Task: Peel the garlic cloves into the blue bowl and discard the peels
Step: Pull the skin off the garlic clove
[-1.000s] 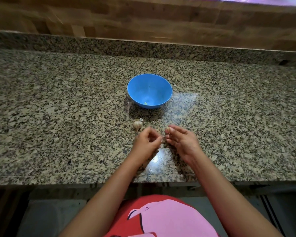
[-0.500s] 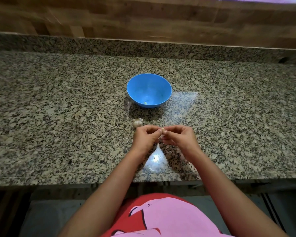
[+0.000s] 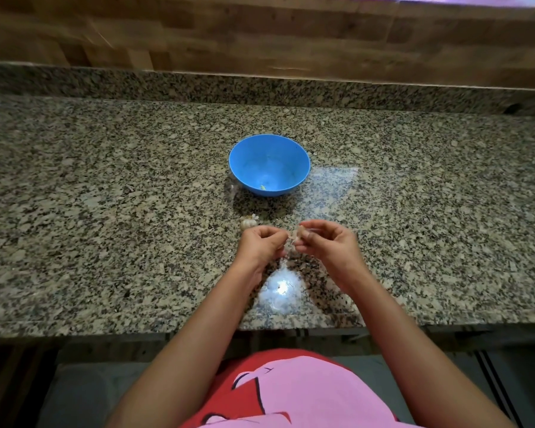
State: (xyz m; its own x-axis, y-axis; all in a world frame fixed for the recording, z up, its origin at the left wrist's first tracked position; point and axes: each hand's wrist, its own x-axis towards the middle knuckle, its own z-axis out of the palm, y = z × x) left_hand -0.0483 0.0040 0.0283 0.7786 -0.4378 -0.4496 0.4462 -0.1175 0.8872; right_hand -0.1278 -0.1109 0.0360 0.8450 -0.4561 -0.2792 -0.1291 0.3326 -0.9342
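Brought together from a small gap a second ago, met fingertip to fingertip half a second ago, and now drawn slightly apart again: left hand (image 3: 261, 244) and right hand (image 3: 329, 242), both held just above the speckled grey-and-tan granite countertop (image 3: 105, 211), near its front edge. Between them, a small pale garlic clove (image 3: 297, 233), pinched at the tips of the right thumb and forefinger, the remaining right fingers loosely curled behind. From the clove down toward the left fingertips, a thin papery strip of skin (image 3: 288, 246), apparently nipped by the left thumb and forefinger, the rest of that hand folded into a loose fist; too small and blurred to be sure of the exact hold. Judged from that widening gap: peeling under way, skin being torn off, clove not yet bare. Both wrists bent inward, knuckles up, forearms angled in from the lower corners toward the middle. Farther back on the counter, well apart from the hands, the round blue plastic bowl (image 3: 291, 156), upright, with only a tiny yellowish-green scrap (image 3: 263, 187) at its bottom, so little delivered so far, by the look of it. Just beyond the left knuckles, near but not touching, a small whitish garlic bulb (image 3: 248, 223) resting on the granite, unmoved across all three moments. Still to do: strip this clove clean, drop it in the bowl, get rid of the skin.
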